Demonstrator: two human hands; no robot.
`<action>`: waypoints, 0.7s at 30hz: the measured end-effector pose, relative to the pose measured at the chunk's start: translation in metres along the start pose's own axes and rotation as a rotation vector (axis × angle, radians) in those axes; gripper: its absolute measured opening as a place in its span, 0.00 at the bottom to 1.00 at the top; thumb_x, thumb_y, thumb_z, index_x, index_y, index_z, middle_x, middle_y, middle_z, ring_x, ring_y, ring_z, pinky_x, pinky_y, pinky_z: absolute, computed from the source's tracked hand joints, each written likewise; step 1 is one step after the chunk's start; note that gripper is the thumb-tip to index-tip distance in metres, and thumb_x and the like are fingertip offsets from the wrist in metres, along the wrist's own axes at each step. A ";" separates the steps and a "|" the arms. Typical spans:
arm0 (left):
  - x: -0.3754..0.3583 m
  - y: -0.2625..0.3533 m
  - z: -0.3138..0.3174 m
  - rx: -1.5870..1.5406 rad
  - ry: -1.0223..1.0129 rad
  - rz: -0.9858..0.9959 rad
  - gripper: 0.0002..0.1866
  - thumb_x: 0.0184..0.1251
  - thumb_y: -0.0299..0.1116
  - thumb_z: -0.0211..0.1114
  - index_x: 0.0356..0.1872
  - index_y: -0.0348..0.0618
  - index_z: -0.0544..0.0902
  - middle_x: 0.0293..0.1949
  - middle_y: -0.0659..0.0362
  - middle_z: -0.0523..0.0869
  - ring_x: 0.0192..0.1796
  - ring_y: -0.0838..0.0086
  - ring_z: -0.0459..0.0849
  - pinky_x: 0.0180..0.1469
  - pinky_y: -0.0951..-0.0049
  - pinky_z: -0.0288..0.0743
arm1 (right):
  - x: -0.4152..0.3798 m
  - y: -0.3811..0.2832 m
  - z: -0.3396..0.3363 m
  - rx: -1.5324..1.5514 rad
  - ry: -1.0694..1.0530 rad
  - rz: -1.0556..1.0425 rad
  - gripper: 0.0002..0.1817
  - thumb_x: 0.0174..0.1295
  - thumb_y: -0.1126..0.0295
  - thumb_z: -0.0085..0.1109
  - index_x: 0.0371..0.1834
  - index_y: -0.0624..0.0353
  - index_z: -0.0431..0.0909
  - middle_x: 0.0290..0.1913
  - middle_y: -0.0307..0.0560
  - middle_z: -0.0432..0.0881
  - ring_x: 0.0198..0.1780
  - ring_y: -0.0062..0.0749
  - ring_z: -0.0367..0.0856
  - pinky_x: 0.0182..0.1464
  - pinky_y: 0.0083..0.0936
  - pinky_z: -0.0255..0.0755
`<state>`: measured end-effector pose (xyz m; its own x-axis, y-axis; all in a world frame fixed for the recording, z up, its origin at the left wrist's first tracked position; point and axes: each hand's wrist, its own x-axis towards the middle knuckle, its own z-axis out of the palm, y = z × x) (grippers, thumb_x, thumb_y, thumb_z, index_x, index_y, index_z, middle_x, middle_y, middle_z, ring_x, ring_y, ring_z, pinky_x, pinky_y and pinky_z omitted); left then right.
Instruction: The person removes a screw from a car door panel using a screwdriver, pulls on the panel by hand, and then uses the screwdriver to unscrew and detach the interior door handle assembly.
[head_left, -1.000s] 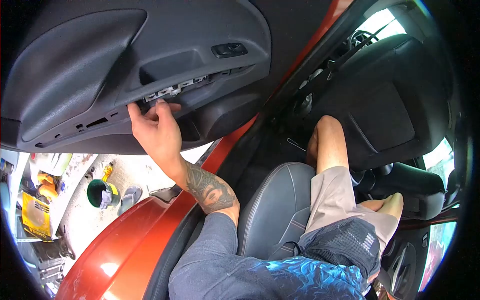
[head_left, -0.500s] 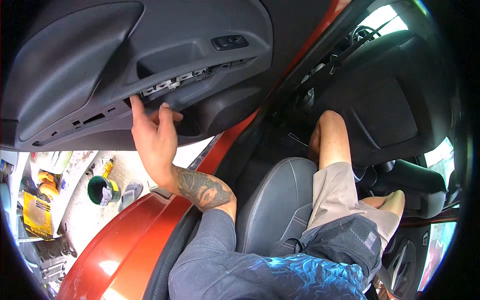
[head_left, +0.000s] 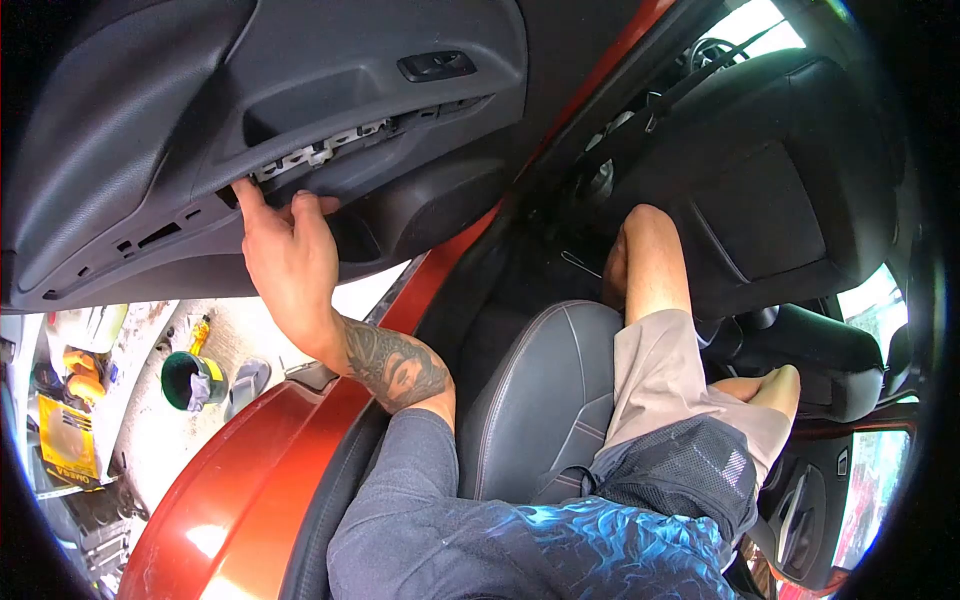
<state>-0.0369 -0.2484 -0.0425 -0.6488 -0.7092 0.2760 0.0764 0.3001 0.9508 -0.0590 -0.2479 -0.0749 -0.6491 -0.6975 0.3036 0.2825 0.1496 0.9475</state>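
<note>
My left hand (head_left: 290, 245) reaches up to the dark grey car door panel (head_left: 350, 35) at upper left. Its index fingertip is tucked into the left end of a long gap below the pull handle recess (head_left: 305, 105). The thumb stands apart from the index finger, and the other fingers are partly hidden. Along the gap runs a white clip strip (head_left: 318, 153), exposed beside the hand. Slots and holes show in a bare trim strip (head_left: 160, 233) left of the fingers. A window switch (head_left: 436, 66) sits above the gap. My right hand is out of view.
The door stands open beside the orange car body (head_left: 240, 460). I sit on a black seat (head_left: 540, 400) behind a front seat back (head_left: 760, 190). Outside on the ground are a dark bucket (head_left: 178, 380), a sandal (head_left: 248, 385) and a yellow package (head_left: 68, 438).
The view has shifted slightly, so the door and my hand appear a little further left. My index finger stays at the same end of the gap.
</note>
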 end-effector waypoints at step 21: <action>0.003 -0.005 -0.002 0.281 0.029 0.016 0.33 0.64 0.36 0.56 0.71 0.42 0.60 0.28 0.54 0.88 0.34 0.62 0.86 0.43 0.66 0.74 | 0.010 -0.043 -0.004 -0.604 0.112 0.173 0.31 0.60 0.55 0.50 0.69 0.42 0.64 0.15 0.38 0.68 0.22 0.27 0.72 0.28 0.25 0.65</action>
<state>-0.0375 -0.2529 -0.0459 -0.6271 -0.7195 0.2983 -0.1291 0.4737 0.8711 -0.0743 -0.2641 -0.1128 -0.4900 -0.7726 0.4036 0.7459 -0.1321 0.6528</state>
